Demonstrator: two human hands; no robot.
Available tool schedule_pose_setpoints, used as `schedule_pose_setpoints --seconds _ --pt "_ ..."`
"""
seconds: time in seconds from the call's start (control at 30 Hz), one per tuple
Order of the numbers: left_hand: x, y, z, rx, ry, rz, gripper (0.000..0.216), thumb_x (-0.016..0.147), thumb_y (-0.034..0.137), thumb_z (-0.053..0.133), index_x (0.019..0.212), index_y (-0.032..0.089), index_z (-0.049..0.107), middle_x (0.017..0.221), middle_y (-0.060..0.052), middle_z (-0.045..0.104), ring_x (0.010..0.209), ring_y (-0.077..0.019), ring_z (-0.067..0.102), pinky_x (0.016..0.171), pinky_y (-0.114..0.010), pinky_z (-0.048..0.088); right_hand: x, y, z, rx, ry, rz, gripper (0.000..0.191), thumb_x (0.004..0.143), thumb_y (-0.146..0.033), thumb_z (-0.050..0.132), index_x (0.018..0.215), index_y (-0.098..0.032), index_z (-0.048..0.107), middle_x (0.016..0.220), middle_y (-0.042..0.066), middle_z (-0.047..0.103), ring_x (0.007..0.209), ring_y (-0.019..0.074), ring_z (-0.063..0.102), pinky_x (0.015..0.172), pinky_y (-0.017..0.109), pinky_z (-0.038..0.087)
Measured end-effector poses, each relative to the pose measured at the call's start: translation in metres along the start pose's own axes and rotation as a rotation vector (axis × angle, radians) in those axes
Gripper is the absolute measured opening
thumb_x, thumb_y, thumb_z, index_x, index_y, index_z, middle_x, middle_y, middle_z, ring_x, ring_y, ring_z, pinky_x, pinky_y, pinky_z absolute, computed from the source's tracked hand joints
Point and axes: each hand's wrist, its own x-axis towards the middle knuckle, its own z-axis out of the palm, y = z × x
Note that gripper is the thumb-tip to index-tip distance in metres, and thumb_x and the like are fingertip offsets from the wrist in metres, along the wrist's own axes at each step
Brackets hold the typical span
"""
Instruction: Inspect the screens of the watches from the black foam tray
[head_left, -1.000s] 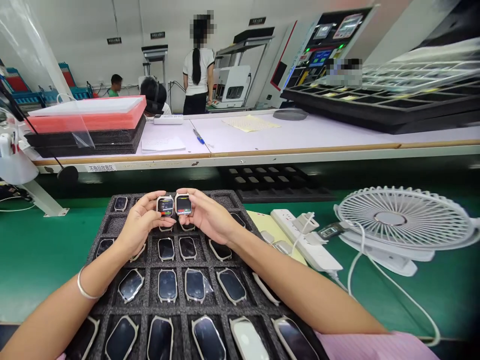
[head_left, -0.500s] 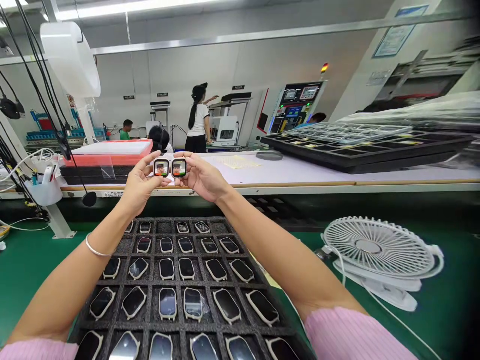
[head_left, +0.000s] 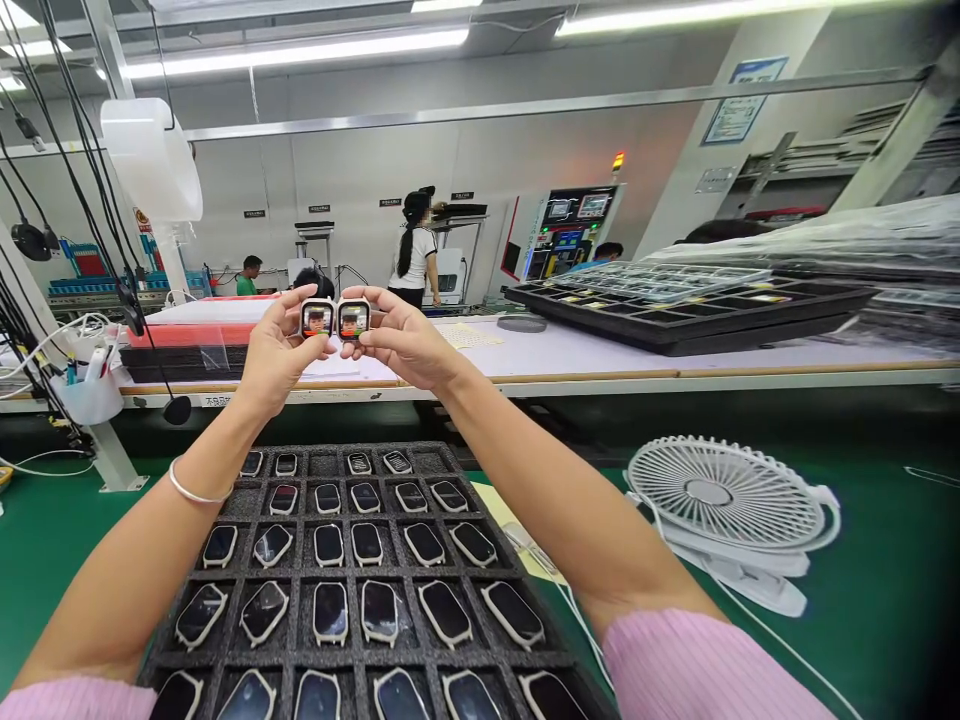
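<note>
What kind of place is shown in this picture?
Most likely an electronics factory line. The hands hold up two lit watches over a foam tray full of others; benches carry more trays, and a machine stands behind with workers nearby.

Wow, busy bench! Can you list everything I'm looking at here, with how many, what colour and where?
lit watch bodies: two, pale cases, coloured screens, raised side by side
foam tray: one, black, near bench, pockets mostly holding dark-screened watch bodies
desk fan: one, white, right on green mat
empty trays: stacked, black, far table right
people: several, background
bracelet: one, silver, left wrist
left hand: grip on left watch
right hand: grip on right watch
</note>
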Motion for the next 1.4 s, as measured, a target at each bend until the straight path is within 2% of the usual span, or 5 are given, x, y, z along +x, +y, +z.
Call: schedule_pose_setpoints --seconds 0.23,0.63,0.97,1.2,1.4 --pt "-0.025 -0.009 0.005 -0.012 0.010 -0.077 0.056 0.066 0.021 0.083 0.117 0.021 0.062 0.088 -0.001 0.067 0.063 -0.0125 0.065 0.064 -0.026 0.057 -0.025 0.010 0.009 0.012 0.064 0.063 0.053 0.077 -0.025 0.076 0.123 -0.021 0.050 0.093 0.000 0.066 0.075 0.0138 0.068 0.072 0.028 0.055" --pt "-0.123 -0.071 -0.008 0.007 0.019 -0.534 0.056 0.070 0.022 0.077 0.121 0.018 0.055 0.099 -0.003 0.067 0.066 -0.0115 0.068 0.062 -0.024 0.058 -0.111 0.105 0.038 0.316 0.193 0.412 0.053 0.073 -0.014 0.069 0.123 -0.019 0.051 0.090 0.001 0.070 0.077 0.0149 0.071 0.072 0.026 0.056" --pt "-0.133 -0.085 -0.010 0.002 0.034 -0.602 0.043 0.074 0.027 0.078 0.109 0.017 0.057 0.091 -0.001 0.066 0.058 -0.0098 0.066 0.054 -0.021 0.054 -0.127 0.125 0.037 0.373 0.185 0.477 0.044 0.086 -0.029 0.075 0.124 -0.019 0.053 0.087 0.002 0.070 0.076 0.0154 0.072 0.070 0.025 0.057" --pt "-0.137 -0.084 -0.010 -0.012 -0.008 -0.627 0.046 0.075 0.023 0.075 0.116 0.018 0.055 0.094 -0.002 0.067 0.065 -0.0131 0.070 0.064 -0.026 0.060 -0.131 0.125 0.037 0.361 0.194 0.481 0.046 0.081 -0.017 0.071 0.123 -0.019 0.052 0.088 0.000 0.070 0.076 0.0152 0.072 0.070 0.026 0.057" --pt "-0.139 -0.083 -0.010 -0.007 -0.003 -0.668 0.039 0.078 0.027 0.074 0.111 0.017 0.057 0.097 -0.002 0.068 0.061 -0.0143 0.072 0.060 -0.025 0.061 -0.133 0.128 0.038 0.318 0.225 0.493 0.038 0.085 -0.028 0.074 0.117 -0.019 0.056 0.082 -0.002 0.066 0.064 0.0124 0.068 0.061 0.023 0.055"
